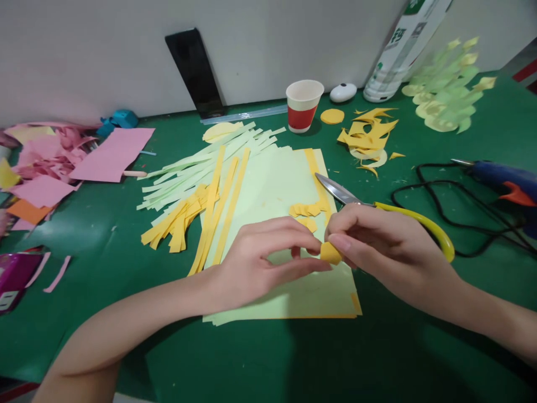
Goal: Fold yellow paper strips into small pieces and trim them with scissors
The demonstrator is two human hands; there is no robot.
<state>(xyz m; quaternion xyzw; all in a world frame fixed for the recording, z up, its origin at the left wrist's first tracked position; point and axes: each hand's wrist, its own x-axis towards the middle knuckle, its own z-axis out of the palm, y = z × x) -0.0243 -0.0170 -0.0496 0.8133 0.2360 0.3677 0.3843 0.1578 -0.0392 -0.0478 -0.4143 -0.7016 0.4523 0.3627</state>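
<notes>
A small yellow paper piece (330, 253) is held above a stack of pale green paper sheets (285, 291). My right hand (388, 246) pinches its right side between thumb and bent forefinger. From the left, the thumb and forefinger of my left hand (268, 260) close on its other edge. Just beyond the fingers, small cut yellow pieces (308, 210) lie in a row on the sheets. Scissors (342, 191) with yellow handles rest beside my right hand, partly hidden by it. Long yellow strips (229, 190) lie on the left of the stack.
Pale green strips (184, 173) and short yellow strips (184, 218) lie left. Behind stand a paper cup (302, 109) and yellow scraps (369, 134). A blue glue gun (503, 176) with a looping black cord is right; pink paper (113, 154) is far left. Paper flowers (448, 95) lie back right.
</notes>
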